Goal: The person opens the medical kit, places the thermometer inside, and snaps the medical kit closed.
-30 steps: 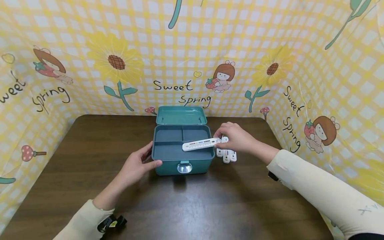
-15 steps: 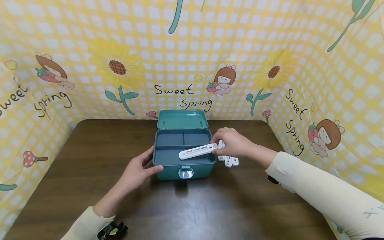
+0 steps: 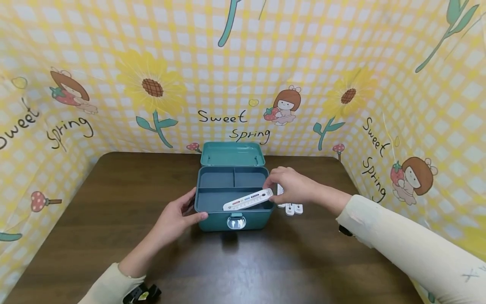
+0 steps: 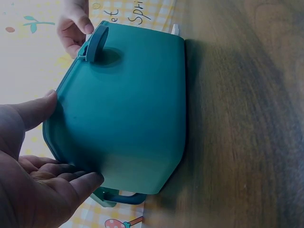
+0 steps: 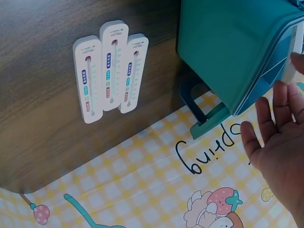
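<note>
A teal storage box (image 3: pixel 216 222) stands with its lid up, showing a grey divided interior. With thumb and fingertips my right hand (image 3: pixel 294 185) pinches one end of a white thermometer (image 3: pixel 244 200). The thermometer slants over the front compartment; its far end is low by the front wall, though contact cannot be told. My left hand (image 3: pixel 176 215) rests at the box's front left corner, thumb on the rim and fingers along the left side. In the left wrist view those fingers (image 4: pixel 88 184) look loosely extended against the wall.
Three more thermometers (image 5: pixel 114 66) lie side by side on the brown table (image 5: pixel 42 137), right of the box. Behind the box the raised lid (image 3: pixel 232 154) is close to the yellow checked cloth (image 3: pixel 171 55), which also encloses both sides.
My right hand has carried the thermometer left and down into the front compartment, turning it more diagonal. The left hand has stayed at the box. The head view has shifted slightly.
</note>
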